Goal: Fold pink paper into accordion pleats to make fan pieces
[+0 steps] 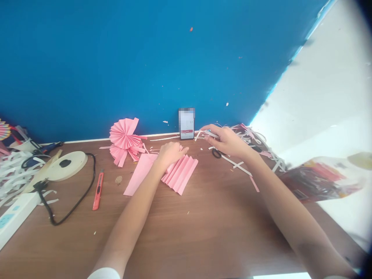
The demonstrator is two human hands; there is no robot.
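My left hand [171, 154] rests on the far edge of an accordion-pleated pink paper [181, 174], thumb out to the right and fingers bent; its fingertips are partly hidden. A flat pink sheet [140, 174] lies under my left forearm. To the right of a phone [186, 124], my right hand [225, 138] reaches over white paper strips [240, 166], thumb and forefinger apart. A white strip shows between those fingers, and I see no firm grip on it. Black-handled scissors [216, 153] lie just below that hand, blades hidden among strips.
Pink folded paper fans [124, 133] stand against the blue wall. Leftward are a red box cutter [99, 190], a roll of cream tape [77, 164], a black cable [78, 211] and a white power strip [19, 217]. A plastic bag [322, 178] sits at the right edge.
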